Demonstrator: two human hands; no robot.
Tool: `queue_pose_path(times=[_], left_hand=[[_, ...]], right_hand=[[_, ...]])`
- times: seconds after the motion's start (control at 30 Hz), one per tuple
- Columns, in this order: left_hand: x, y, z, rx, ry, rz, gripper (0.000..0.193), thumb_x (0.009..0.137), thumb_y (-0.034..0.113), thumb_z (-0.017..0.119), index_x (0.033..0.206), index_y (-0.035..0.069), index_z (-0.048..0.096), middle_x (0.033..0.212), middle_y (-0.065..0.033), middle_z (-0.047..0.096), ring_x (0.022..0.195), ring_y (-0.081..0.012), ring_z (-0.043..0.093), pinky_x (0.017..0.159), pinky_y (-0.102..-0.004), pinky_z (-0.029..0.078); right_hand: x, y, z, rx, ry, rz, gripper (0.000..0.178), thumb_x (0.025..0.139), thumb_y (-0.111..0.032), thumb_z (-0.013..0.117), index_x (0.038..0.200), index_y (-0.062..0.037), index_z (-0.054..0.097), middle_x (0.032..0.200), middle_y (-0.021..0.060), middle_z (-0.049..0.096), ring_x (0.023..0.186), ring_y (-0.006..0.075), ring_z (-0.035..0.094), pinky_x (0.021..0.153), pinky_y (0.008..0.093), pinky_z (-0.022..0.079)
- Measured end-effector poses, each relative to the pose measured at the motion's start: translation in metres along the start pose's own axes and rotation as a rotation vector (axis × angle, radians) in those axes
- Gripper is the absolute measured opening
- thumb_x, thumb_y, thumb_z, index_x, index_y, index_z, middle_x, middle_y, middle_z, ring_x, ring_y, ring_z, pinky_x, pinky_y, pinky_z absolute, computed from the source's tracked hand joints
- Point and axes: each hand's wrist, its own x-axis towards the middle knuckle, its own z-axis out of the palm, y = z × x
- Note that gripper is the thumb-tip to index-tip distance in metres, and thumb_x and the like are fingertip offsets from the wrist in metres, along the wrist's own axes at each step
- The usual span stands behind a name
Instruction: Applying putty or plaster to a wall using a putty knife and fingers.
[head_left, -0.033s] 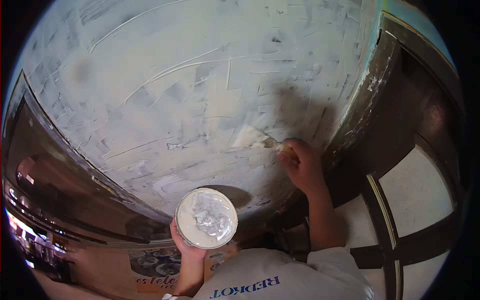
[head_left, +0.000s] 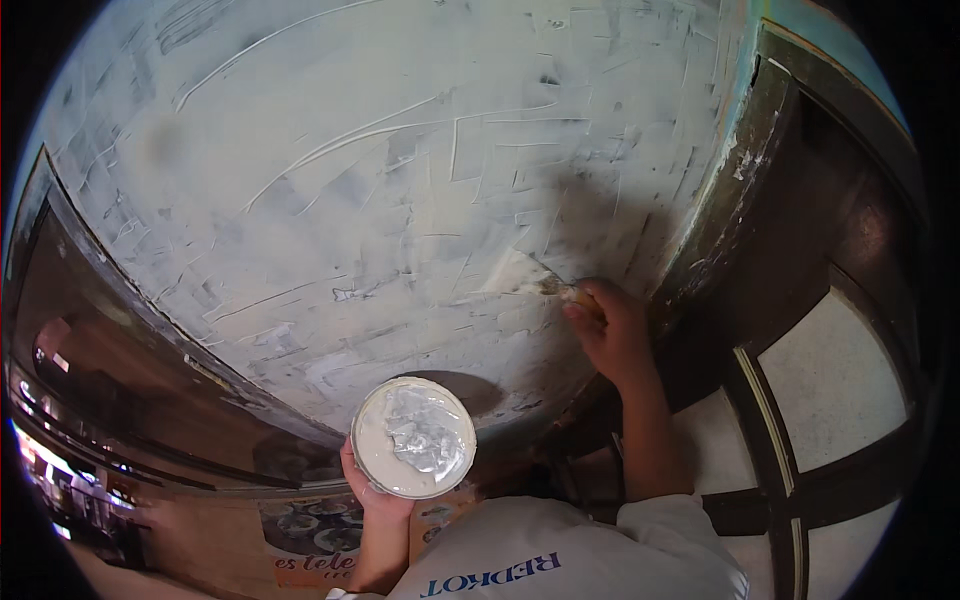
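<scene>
My right hand [head_left: 614, 335] is closed around the handle of a putty knife [head_left: 522, 274]. The knife's broad blade is coated in white filler and lies against the wall [head_left: 330, 215], which is smeared with white and grey patches and raised ridges. Lower down, my left hand [head_left: 378, 503] supports a round white tub [head_left: 364, 462] from its left side and below. Thick white filler [head_left: 377, 437] fills the tub, with a shiny scooped hollow in its middle. Most of the left fingers are hidden behind the tub.
Dark, paint-spattered door frames [head_left: 735, 170] border the wall on the right and left. A dark panelled piece with pale insets [head_left: 835, 375] stands at the lower right. Below on the left lies a printed mat or poster [head_left: 310, 530] on a brown surface.
My right hand has shifted slightly to the right with the putty knife, its blade sliding along the wall. The left hand and the tub have hardly moved.
</scene>
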Motion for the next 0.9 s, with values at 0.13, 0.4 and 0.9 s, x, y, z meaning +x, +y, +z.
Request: queue_pose_path(times=[0.13, 0.4, 0.9], left_hand=[[-0.001, 0.002, 0.004, -0.005, -0.005, 0.005, 0.053, 0.092, 0.043, 0.039, 0.129, 0.008, 0.053, 0.130, -0.0112, 0.055, 0.119, -0.0301, 0.051, 0.102, -0.0466, 0.039], [-0.001, -0.007, -0.001, 0.006, 0.011, -0.054, 0.054, 0.092, 0.044, 0.039, 0.131, 0.008, 0.052, 0.131, -0.0112, 0.054, 0.120, -0.0300, 0.050, 0.103, -0.0455, 0.038], [-0.009, -0.012, 0.009, 0.052, -0.003, -0.021, 0.051, 0.093, 0.040, 0.038, 0.129, 0.006, 0.053, 0.129, -0.0114, 0.056, 0.119, -0.0298, 0.051, 0.104, -0.0447, 0.038]], right_hand=[[-0.035, 0.049, -0.016, 0.010, 0.070, 0.030, 0.025, 0.083, -0.018, 0.070, 0.100, -0.0019, 0.060, 0.084, 0.0132, 0.062, 0.070, 0.0249, 0.062, 0.063, 0.0334, 0.051], [-0.018, 0.021, 0.004, 0.147, 0.059, 0.164, 0.024, 0.086, -0.021, 0.068, 0.097, -0.0020, 0.059, 0.077, 0.0121, 0.060, 0.064, 0.0235, 0.059, 0.060, 0.0326, 0.047], [-0.035, 0.008, 0.007, 0.301, 0.063, 0.234, 0.020, 0.092, -0.023, 0.059, 0.092, -0.0034, 0.055, 0.072, 0.0016, 0.052, 0.065, 0.0072, 0.047, 0.059, 0.0259, 0.041]])
